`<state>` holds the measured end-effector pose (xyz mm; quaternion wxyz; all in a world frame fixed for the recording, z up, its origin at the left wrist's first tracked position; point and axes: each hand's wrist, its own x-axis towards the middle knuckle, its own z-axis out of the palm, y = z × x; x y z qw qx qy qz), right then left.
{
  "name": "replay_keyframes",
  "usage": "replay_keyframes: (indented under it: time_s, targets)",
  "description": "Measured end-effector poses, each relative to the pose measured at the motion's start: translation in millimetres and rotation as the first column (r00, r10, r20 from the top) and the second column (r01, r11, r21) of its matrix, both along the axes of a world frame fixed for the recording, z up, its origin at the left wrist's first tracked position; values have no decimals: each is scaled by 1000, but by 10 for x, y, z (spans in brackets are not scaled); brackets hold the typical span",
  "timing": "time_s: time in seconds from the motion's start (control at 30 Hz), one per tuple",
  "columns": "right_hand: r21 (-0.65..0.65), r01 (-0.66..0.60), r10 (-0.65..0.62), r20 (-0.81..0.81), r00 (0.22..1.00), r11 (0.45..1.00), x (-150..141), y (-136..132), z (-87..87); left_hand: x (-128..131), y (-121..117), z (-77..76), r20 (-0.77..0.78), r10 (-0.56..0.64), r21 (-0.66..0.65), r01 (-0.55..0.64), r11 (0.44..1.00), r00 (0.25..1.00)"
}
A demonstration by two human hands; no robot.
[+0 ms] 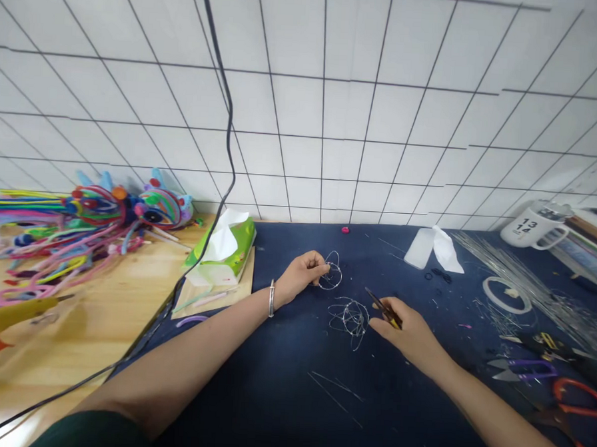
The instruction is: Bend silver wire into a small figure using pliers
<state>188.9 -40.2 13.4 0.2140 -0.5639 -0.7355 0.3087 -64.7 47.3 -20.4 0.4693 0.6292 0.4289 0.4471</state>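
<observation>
My left hand (303, 274), a bracelet at its wrist, pinches a small ring of bent wire (331, 278) between thumb and fingertips above the dark blue table mat (264, 395). My right hand (407, 332) is closed round dark pliers (384, 308) with a bit of yellow on the handle; their tip points up and left, apart from the wire ring. Between the hands lies a tangle of wire loops (349, 318), just left of my right fingers. Nearer to me, a few straight wire pieces (337, 392) rest on the mat.
A green tissue pack (237, 253) stands at left beside a wooden surface (146, 269) with colourful pipe cleaners (51, 257). To the right are long wires (506, 268), a wire coil (507, 296), purple snips (526, 369), red-handled scissors (577, 398) and a white mug (531, 226). A black cable (229, 113) hangs down.
</observation>
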Motion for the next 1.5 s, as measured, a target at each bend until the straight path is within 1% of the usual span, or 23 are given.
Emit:
replay_keyframes:
  time_s: [0.1,0.23,0.37,0.5,0.57,0.63,0.7,0.77,0.87,1.0,1.07,1.1,1.13,1.2,1.23,1.3,1.4,1.5]
  targets:
    - [-6,-8,8,-8,1000,1000,-128,31,6,-11,5,-4,77,43,-22,-42,999,996]
    - [-6,-33,33,-25,999,999,-211,102,26,-13,0,-1,181,117,-24,-115,993,976]
    - [3,-16,16,-95,995,1000,-295,207,153,-54,41,-12,294,219,-25,-222,975,930]
    - [4,-20,20,-183,983,1000,-461,351,267,-169,141,-45,388,322,-36,-335,941,863]
    - [-11,-31,28,-211,977,999,-540,433,263,-226,189,-63,427,357,-36,-379,925,831]
    - [-23,-30,24,-214,977,999,-574,506,219,-261,223,-80,456,374,-35,-404,914,807]
    - [-23,-10,5,-189,982,1000,-541,551,155,-272,242,-97,474,377,-33,-412,911,796]
    - [-23,7,-10,-147,989,1000,-445,546,99,-267,249,-114,482,374,-35,-409,912,792]
    - [-48,-10,6,-77,997,999,-258,435,63,-253,249,-136,483,369,-48,-397,917,794]
    - [-130,-89,89,-8,996,988,-129,154,101,-249,246,-149,477,363,-69,-378,923,800]
    - [-164,-144,150,26,988,976,-149,-4,139,-247,241,-148,473,360,-76,-370,926,804]
    - [-173,-194,208,68,976,966,-174,-81,156,-245,237,-146,472,358,-78,-366,927,806]
    - [-172,-251,271,108,956,953,-206,-155,171,-242,233,-145,471,357,-79,-364,928,807]
    - [-148,-329,353,191,916,933,-276,-290,182,-235,223,-142,472,355,-79,-363,929,807]
    - [-134,-353,375,226,899,926,-310,-350,177,-232,219,-138,474,356,-79,-363,928,806]
    - [-86,-370,378,297,877,925,-369,-456,146,-234,215,-118,479,358,-78,-368,927,801]
    - [-13,-386,358,404,842,922,-437,-584,84,-253,210,-19,491,363,-72,-379,923,792]
    - [26,-422,360,477,802,906,-480,-670,55,-257,149,183,502,351,-56,-375,925,790]
